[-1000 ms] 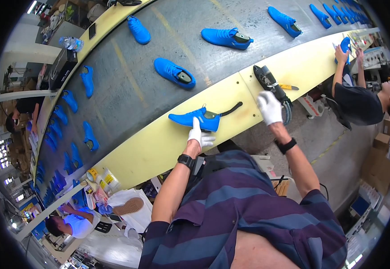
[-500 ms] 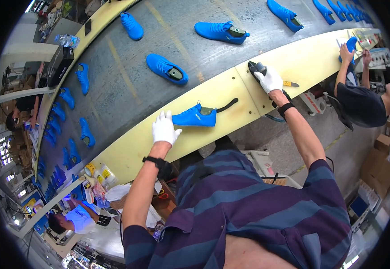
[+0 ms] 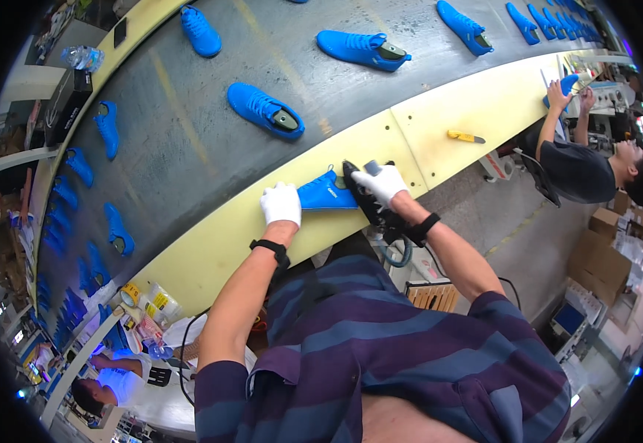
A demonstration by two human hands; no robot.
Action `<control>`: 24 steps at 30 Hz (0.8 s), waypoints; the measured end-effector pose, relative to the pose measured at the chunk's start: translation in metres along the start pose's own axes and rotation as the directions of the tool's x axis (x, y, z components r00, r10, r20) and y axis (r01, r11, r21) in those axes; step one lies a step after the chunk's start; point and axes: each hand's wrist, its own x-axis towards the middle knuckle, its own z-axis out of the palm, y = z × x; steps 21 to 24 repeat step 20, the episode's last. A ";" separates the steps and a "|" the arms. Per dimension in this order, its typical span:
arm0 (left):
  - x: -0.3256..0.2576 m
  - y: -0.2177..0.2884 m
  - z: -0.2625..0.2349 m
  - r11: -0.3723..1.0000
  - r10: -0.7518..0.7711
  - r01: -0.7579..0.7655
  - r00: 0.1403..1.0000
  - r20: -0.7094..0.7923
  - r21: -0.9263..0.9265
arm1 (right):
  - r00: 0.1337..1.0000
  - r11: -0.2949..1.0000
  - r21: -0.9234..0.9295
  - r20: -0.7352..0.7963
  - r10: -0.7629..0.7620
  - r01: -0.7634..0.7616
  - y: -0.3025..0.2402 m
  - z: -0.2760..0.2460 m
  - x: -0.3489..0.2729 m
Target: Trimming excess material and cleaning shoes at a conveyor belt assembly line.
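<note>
A blue lace-up shoe lies on its side on the pale yellow ledge in front of me. My left hand, in a white glove, grips its toe end with fingers curled. At the heel end, my right hand, also gloved, is closed round a black pointed tool shaped like a small iron, with a grey knob on top. The tool's front overlaps the shoe's heel and collar; whether it presses on it I cannot tell. The shoe's opening is mostly hidden behind the tool.
Beyond the ledge, a dark conveyor belt carries several blue shoes. A yellow-handled cutter lies on the ledge to the right. A co-worker handles a shoe at far right. Tape and packets sit at lower left.
My right hand has brought the black tool leftward and nearer, from the ledge by the cutter to the shoe's heel. My left hand's fingers have curled onto the toe.
</note>
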 end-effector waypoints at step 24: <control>0.009 -0.015 0.006 1.000 -0.020 0.019 0.999 -0.034 -0.025 | 1.000 0.965 -0.262 -0.030 0.004 -0.012 -0.065 -0.002 0.041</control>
